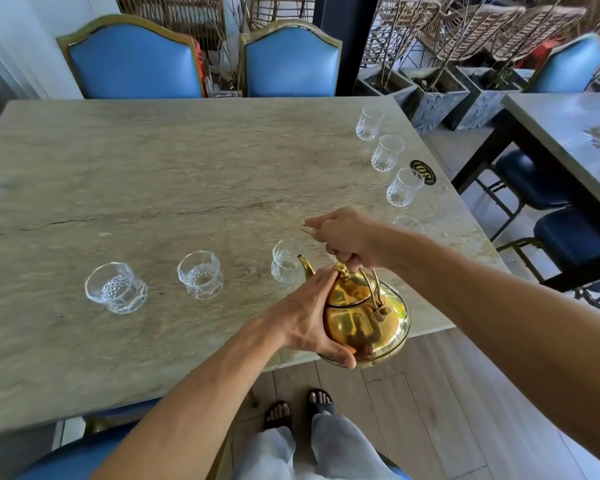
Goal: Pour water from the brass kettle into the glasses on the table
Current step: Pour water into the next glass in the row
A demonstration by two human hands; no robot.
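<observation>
A shiny brass kettle hangs over the near right edge of the stone table, tilted with its spout toward a cut-glass tumbler. My right hand grips its top handle. My left hand lies against the kettle's side, fingertips at the lid knob. Two more tumblers stand to the left in a row. Several taller glasses line the right edge; one sits partly hidden behind my right hand. No water stream is visible.
Two blue chairs stand at the table's far side. A round black sticker lies near the right edge. A second table with dark stools stands to the right. Planters and wicker chairs fill the back. My sandalled feet are below.
</observation>
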